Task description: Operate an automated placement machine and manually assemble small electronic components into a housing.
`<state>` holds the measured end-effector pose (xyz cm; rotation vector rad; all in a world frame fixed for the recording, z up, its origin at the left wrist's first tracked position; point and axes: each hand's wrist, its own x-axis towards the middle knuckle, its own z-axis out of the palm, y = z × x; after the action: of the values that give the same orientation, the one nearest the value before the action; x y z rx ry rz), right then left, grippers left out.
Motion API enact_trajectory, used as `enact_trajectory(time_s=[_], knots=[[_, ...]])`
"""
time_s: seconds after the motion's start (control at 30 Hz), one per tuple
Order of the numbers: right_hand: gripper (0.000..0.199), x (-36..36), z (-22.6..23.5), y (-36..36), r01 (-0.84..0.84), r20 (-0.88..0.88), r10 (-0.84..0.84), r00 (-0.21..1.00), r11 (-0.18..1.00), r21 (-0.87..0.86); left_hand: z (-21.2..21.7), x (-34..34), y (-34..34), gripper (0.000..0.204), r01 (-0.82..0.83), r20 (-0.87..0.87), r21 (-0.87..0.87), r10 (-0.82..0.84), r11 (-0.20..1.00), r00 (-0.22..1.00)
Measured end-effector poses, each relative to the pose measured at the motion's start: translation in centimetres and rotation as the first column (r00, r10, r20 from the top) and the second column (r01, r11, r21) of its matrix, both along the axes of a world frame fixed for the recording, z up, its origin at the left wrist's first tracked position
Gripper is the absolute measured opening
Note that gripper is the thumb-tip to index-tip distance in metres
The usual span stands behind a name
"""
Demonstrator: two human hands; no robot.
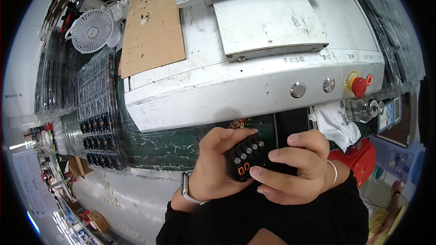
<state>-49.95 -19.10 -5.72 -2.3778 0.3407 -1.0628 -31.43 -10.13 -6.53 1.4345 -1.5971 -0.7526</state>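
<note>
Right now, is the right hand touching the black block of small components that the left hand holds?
Touching. The head view shows the right hand with its fingers laid on the black component block, which the left hand grips from the other side.

My bench: dark green scratched work mat (159, 147) over pale benchtop (136, 195). On it – grey-white metal machine housing (218, 86) at centre, stacked clear plastic trays of small black coil parts (97, 122) at my left, few small orange parts (240, 122) on mat by machine's front edge.
</note>
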Motion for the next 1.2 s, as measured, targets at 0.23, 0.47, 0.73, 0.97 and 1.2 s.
enact_trajectory(time_s=[0.23, 0.47, 0.73, 0.97, 1.2], knots=[[0.038, 0.3, -0.5, -0.8, -0.149, -0.105, 0.16, 0.982, 0.984, 0.101, 1.1, 0.4, 1.2, 0.088, -0.126, 0.145, 0.114, 0.109, 0.985, 0.983], [0.017, 0.7, -2.9, -1.6, 0.161, -0.399, -0.07, 0.914, 0.967, 0.198, -0.9, 2.8, 3.5, 0.083, -0.348, -0.138, 0.109, 0.36, 0.931, 0.923], [0.018, 3.8, -6.7, -1.2, 0.196, -0.409, -0.177, 0.895, 0.981, 0.006, -2.1, 2.5, 3.7, 0.084, -0.317, -0.292, 0.153, 0.349, 0.936, 0.89], [0.021, 4.1, -7.4, -1.2, 0.175, -0.422, -0.148, 0.895, 0.984, 0.027, -2.1, 2.8, 3.6, 0.082, -0.301, -0.328, 0.167, 0.341, 0.939, 0.881], [0.021, 3.8, -6.3, -1.3, 0.052, -0.454, -0.035, 0.891, 0.998, 0.023, -2.2, 2.8, 3.5, 0.084, -0.256, -0.339, 0.173, 0.302, 0.951, 0.891]])
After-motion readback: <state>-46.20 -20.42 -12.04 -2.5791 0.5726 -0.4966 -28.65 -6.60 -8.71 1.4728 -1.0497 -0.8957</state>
